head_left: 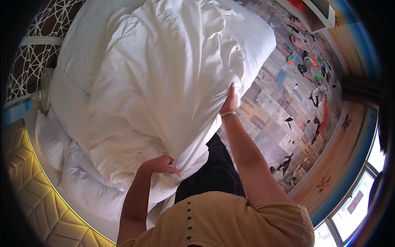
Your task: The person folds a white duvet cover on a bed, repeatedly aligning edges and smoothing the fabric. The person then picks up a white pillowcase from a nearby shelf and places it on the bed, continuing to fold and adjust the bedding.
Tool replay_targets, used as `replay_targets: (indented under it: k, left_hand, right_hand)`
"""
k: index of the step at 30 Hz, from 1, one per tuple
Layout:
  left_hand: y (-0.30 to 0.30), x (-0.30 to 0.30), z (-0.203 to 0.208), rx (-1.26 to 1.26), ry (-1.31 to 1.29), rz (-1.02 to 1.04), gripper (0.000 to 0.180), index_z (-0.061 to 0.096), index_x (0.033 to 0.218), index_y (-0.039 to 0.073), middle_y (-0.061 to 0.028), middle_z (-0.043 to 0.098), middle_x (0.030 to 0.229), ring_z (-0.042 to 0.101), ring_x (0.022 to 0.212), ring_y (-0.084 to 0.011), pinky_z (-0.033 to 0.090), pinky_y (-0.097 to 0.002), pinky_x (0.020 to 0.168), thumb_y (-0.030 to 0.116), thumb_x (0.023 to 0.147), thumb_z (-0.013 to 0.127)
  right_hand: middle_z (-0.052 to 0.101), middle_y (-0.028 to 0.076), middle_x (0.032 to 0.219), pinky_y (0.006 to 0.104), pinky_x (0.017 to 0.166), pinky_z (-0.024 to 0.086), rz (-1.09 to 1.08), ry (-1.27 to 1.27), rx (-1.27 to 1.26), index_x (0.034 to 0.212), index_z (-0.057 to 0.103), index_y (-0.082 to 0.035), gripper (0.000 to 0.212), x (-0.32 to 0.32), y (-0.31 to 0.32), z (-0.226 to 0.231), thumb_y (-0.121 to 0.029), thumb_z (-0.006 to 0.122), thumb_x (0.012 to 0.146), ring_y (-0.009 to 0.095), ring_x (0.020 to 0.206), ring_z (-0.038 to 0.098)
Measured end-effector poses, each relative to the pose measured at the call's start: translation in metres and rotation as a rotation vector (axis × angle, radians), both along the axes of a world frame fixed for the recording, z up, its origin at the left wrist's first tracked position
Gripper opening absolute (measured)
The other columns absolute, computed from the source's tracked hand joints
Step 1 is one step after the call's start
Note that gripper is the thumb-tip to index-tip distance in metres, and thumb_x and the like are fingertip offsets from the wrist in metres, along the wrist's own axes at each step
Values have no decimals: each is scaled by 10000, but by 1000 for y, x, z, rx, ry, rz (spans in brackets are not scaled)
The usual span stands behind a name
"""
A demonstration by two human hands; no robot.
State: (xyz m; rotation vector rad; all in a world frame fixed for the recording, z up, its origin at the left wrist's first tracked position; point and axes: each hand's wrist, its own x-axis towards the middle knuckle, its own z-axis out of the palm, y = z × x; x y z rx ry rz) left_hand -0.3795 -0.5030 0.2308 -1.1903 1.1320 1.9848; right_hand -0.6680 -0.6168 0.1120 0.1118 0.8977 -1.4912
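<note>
A large white duvet (164,78) lies bunched and creased over the bed, its near side pulled up in long folds toward me. My left hand (161,164) is closed on the near corner of the duvet, close to my body. Further along the right edge, my right hand (229,102) grips the cloth, its fingers partly hidden by the fold. Between the two hands the edge is drawn fairly straight. Under the duvet, the white mattress (261,39) shows at the far right.
White pillows (51,133) lie at the left by a padded headboard (39,193) with a lit rim. On the right, the patterned floor (263,103) holds scattered slippers (298,42) and several small dark and coloured items. A white cabinet (317,18) stands far right; windows (349,210) are near right.
</note>
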Motion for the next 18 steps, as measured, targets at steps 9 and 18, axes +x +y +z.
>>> replay_targets:
  k: [9, 18]
  left_hand:
    - [-3, -26, -31, -975, -269, 251, 515, 572, 1112, 58, -185, 645, 860, 621, 794, -345, 483, -410, 690, 446, 786, 666]
    - [-29, -56, -60, -736, -182, 1085, 417, 514, 595, 11, 33, 411, 515, 365, 538, -43, 301, -257, 461, 304, 865, 638]
  right_hand:
    - [599, 191, 1035, 380, 783, 503, 418, 1733, -335, 1089, 525, 16, 390, 36, 19, -33, -146, 656, 760, 351, 924, 595]
    - [595, 163, 938, 397, 736, 500, 965, 1118, -430, 1083, 478, -40, 417, 59, 105, 70, -129, 690, 735, 355, 845, 601]
